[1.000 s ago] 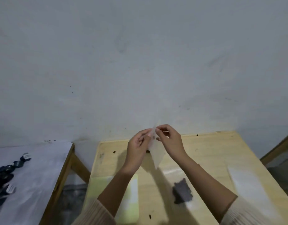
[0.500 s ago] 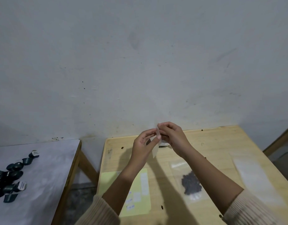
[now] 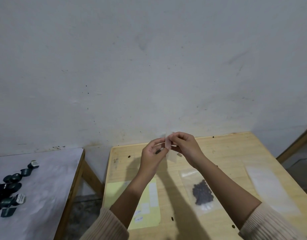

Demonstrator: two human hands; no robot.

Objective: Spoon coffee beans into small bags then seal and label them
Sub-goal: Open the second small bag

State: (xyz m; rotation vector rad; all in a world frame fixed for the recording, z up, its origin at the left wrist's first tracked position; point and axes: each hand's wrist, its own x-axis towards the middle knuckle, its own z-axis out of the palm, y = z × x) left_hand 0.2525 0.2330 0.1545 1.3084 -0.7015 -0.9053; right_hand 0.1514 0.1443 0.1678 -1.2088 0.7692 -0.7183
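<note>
You have two hands raised over the far edge of the wooden tabletop (image 3: 227, 153), and together they pinch one small clear bag (image 3: 172, 155). Your left hand (image 3: 152, 156) nips the bag's top between curled thumb and forefinger. Your right hand (image 3: 186, 148) grasps it the same way from the other side, so the fingertips of both hands almost meet. The bag hangs tilted below them, clear of the wood; I cannot tell whether anything is in it.

One filled bag (image 3: 189, 174) lies flat mid-tabletop, toward the near edge, with one dark heap of coffee beans (image 3: 202, 193) inside.

One yellow label sheet (image 3: 118, 189) lies at the near left corner, partly under your left forearm. Its white labels are too blurred to count.

One pale stack of bags (image 3: 268, 186) runs along the right edge; how many it holds I cannot tell.

Four loose dark specks (image 3: 129, 156) dot the wood.

One white-topped table (image 3: 54, 170) stands to the left. It carries a cluster of dark capsules (image 3: 12, 186) at its left edge. Two show a pale printed face, and the rest overlap too much to count.
</note>
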